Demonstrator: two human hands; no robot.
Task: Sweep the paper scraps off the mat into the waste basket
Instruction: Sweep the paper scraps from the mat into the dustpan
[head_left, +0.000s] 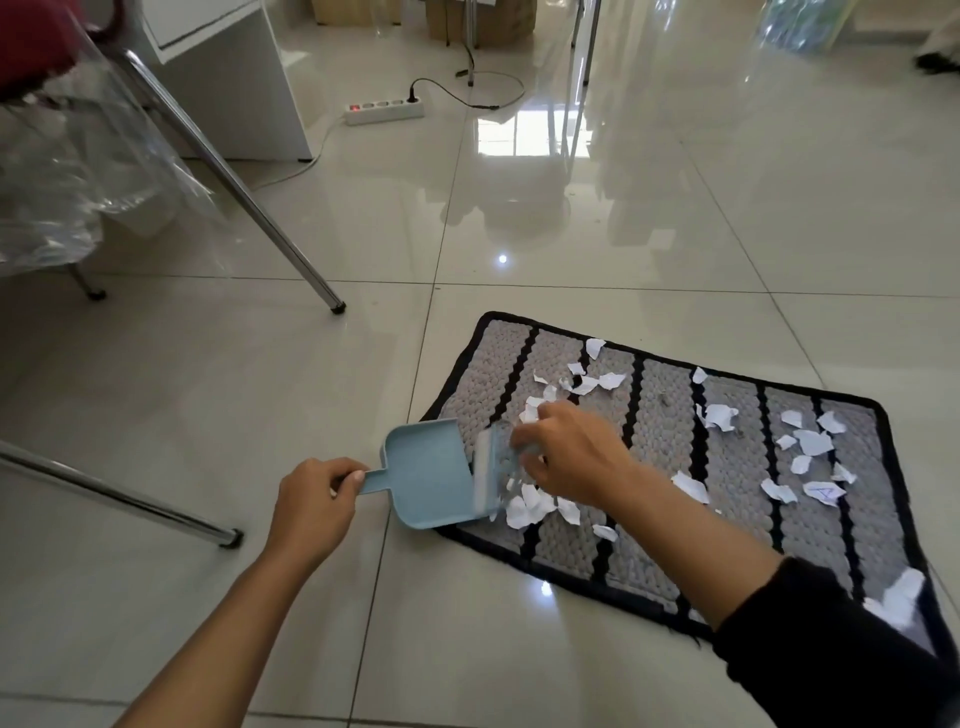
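From the head view, the handle of a light blue dustpan (423, 475) is gripped by the closed fingers of the left hand (311, 506). A small brush (491, 467), blurred, is clasped in the right hand (571, 452) at the pan's mouth. Paper scraps (530, 506) lie just below those fingers and are scattered well beyond them across the striped mat (654, 519) on the tiled floor (260, 364).

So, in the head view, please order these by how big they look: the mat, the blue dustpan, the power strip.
1. mat, clearly largest.
2. dustpan.
3. power strip, which looks smallest, but it lies much farther from the camera, so its true size against the dustpan is unsure.
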